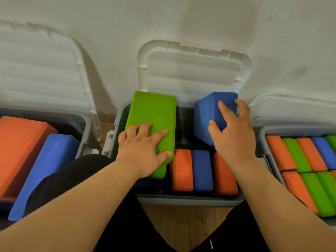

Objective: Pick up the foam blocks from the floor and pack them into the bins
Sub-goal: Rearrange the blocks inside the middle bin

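A grey middle bin [189,200] stands in front of me with its lid open against the wall. My left hand [143,151] grips the near end of a green foam block [154,113] that tilts over the bin's left side. My right hand [234,135] holds a blue foam block [209,113] above the bin's right back part. In the bin's front row stand an orange block [181,170], a blue block [202,170] and another orange block [224,174]. A dark blue block [147,182] lies under the green one.
The left bin [85,128] holds a large orange block [20,151] and a blue block [45,171]. The right bin [263,137] is packed with several orange, green and blue blocks. White lids lean on the wall. My dark-clothed knees and wooden floor [185,228] are below.
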Available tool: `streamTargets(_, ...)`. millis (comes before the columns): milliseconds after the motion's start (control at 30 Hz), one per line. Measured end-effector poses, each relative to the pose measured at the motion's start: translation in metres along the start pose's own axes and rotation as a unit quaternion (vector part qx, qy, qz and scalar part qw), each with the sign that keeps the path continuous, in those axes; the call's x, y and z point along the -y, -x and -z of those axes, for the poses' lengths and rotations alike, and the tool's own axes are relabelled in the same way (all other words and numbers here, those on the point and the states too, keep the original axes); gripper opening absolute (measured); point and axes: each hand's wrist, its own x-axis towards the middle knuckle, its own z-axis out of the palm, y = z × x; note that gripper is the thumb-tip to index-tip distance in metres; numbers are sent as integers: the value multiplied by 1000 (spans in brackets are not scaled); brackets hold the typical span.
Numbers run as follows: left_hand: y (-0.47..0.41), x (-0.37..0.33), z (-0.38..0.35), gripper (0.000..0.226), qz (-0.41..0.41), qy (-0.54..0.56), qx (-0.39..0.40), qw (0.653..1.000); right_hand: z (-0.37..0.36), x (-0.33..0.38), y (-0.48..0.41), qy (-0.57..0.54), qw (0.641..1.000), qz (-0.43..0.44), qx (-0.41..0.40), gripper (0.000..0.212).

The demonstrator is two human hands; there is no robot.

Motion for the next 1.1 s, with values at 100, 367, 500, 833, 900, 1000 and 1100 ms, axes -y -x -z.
streamTargets(100, -1, 0, -2, 75, -4, -11, 7, 1000, -3, -2, 11, 1, 1000, 6, 6, 56)
streamTargets(367, -4, 2, -6, 75, -11, -40, 11, 999, -3, 4, -5, 49, 993, -41, 98, 60)
streamTargets(500, -6, 3, -2, 79, -19, -55, 10, 998, -21, 14, -38, 106, 979, -40, 168, 62)
streamTargets(833, -15, 5, -12, 86, -44, -88, 15, 995, -144, -52, -11, 124, 937, -132, 297, 64)
streamTargets(900, -17, 10, -11, 88, -36, -83, 15, 996, -157, -56, -12, 142, 930, -135, 312, 66)
streamTargets(1000, -21, 8, -13, 89, -31, -87, 19, 995, -165, -53, -16, 160, 922, -131, 327, 68)
streamTargets(1100, -21, 9, -13, 91, -22, -92, 23, 995, -167, -56, -16, 160, 923, -122, 329, 69)
